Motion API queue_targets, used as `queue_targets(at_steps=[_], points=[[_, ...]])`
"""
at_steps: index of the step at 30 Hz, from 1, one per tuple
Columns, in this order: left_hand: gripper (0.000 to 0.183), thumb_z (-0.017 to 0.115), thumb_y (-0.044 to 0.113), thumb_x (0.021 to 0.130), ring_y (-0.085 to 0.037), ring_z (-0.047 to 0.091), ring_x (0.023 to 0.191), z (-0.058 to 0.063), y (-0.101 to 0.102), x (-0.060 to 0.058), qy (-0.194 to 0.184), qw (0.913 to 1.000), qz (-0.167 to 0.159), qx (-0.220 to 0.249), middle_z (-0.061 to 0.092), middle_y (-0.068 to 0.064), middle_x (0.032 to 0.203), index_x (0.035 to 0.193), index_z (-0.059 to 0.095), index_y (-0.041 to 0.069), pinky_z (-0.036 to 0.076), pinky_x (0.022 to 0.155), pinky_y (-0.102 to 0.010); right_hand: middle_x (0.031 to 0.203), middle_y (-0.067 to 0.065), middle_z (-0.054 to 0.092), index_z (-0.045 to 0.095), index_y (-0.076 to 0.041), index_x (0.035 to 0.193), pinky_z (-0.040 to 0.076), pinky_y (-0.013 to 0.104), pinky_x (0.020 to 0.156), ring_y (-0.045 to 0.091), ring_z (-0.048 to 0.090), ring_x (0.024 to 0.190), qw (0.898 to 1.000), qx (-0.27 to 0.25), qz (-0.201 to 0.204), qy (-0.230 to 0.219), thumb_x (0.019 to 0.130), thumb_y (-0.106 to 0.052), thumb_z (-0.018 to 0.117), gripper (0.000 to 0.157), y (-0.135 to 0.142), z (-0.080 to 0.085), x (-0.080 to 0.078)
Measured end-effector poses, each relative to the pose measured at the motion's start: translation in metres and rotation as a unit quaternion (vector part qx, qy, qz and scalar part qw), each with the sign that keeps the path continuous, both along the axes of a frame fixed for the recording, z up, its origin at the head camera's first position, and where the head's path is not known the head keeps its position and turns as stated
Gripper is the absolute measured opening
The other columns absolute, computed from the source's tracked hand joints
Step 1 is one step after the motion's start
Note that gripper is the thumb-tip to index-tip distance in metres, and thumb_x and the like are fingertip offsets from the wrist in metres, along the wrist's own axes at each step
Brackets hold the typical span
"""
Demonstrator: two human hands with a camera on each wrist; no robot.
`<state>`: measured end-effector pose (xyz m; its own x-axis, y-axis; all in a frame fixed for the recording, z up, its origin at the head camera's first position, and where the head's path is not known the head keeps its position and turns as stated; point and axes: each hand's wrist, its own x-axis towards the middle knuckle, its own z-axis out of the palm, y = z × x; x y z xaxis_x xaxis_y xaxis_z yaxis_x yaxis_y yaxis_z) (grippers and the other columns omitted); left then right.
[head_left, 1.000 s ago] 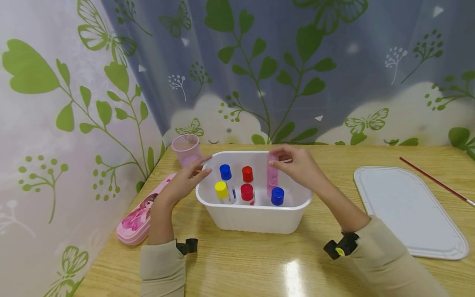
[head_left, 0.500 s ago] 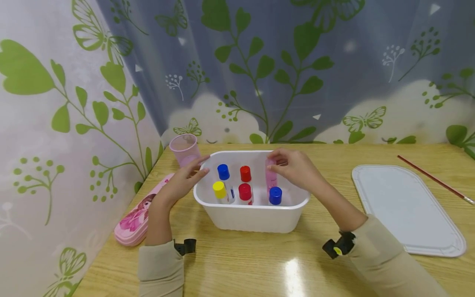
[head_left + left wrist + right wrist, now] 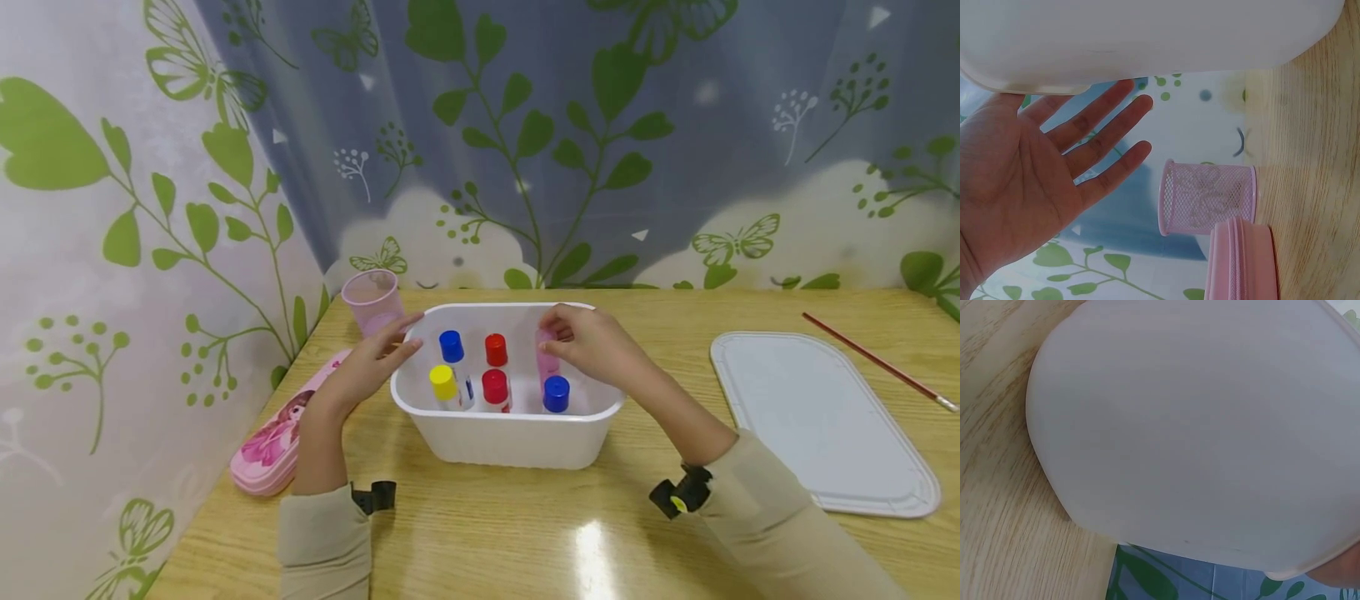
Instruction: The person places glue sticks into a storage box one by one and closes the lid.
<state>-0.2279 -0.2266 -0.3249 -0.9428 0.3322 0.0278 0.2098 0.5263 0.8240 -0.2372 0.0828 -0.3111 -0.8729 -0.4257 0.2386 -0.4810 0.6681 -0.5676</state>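
Observation:
A white plastic tub (image 3: 517,437) stands on the table. Upright inside it are small capped bottles: blue-capped (image 3: 452,347), yellow-capped (image 3: 444,383), two red-capped (image 3: 495,387) and another blue-capped (image 3: 557,395). My right hand (image 3: 596,343) reaches over the tub's right side and pinches the top of a pink tube (image 3: 548,358), held upright within; its lower end is hidden behind a blue cap. My left hand (image 3: 363,367) rests against the left rim with fingers extended, as the left wrist view shows with its palm (image 3: 1019,181). In the right wrist view the tub wall hides nearly all of the right hand.
Behind the left hand stands a pink mesh cup (image 3: 373,302). A pink pencil case (image 3: 273,442) lies beside the left forearm. To the right are a white tray-like board (image 3: 821,421) and a red paintbrush (image 3: 877,360). A patterned curtain (image 3: 480,150) hangs behind the table.
My right hand has lowered the pink tube deeper into the tub, so less of it shows. The left hand keeps its place at the rim. The head view has shifted slightly.

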Motion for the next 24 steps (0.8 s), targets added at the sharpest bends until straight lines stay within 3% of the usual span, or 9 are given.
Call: queue_targets(at_steps=[7,12,14,18,24], points=[[0.057,0.048,0.039,0.095,-0.034,0.043,0.117,0.002,0.003,0.002,-0.005,1.0000,-0.002,0.002,0.043,-0.018,0.131,0.145,0.030,0.018,0.040,0.091,-0.050,0.098,0.012,0.065,0.061,0.002,0.105,0.047,0.039,0.083,0.027,0.060,0.094,1.000,0.015,0.000,0.008,0.084,-0.010,0.067,0.025,0.002,0.001,0.002],[0.054,0.046,0.029,0.098,-0.037,0.042,0.118,0.016,0.010,0.012,-0.007,1.0000,-0.005,0.001,0.042,-0.023,0.131,0.145,0.028,0.009,0.039,0.091,-0.050,0.102,0.014,0.064,0.061,0.002,0.107,0.045,0.042,0.086,0.030,0.058,0.098,1.000,0.027,-0.002,0.000,0.084,-0.010,0.067,0.027,0.004,0.005,0.005],[0.054,0.046,0.030,0.098,-0.037,0.042,0.118,0.016,0.009,0.012,-0.007,1.0000,-0.006,0.000,0.042,-0.022,0.131,0.145,0.028,0.010,0.039,0.091,-0.050,0.103,0.015,0.064,0.061,0.003,0.108,0.045,0.042,0.086,0.030,0.058,0.099,1.000,0.026,-0.001,-0.003,0.084,-0.010,0.067,0.027,0.006,0.006,0.004],[0.057,0.047,0.041,0.095,-0.034,0.043,0.117,0.002,0.001,0.000,-0.006,1.0000,-0.003,0.002,0.044,-0.018,0.131,0.145,0.030,0.019,0.040,0.091,-0.049,0.103,0.015,0.064,0.062,0.002,0.108,0.045,0.043,0.085,0.031,0.057,0.099,1.000,0.023,0.002,-0.004,0.085,-0.011,0.067,0.027,0.009,0.006,0.002],[0.057,0.048,0.041,0.094,-0.034,0.043,0.117,0.002,0.000,0.000,-0.005,1.0000,-0.002,0.003,0.044,-0.018,0.130,0.144,0.031,0.019,0.040,0.090,-0.049,0.105,0.015,0.063,0.062,0.002,0.108,0.042,0.046,0.087,0.033,0.056,0.102,1.000,0.025,0.008,0.001,0.085,-0.010,0.066,0.027,0.011,0.005,0.002]])
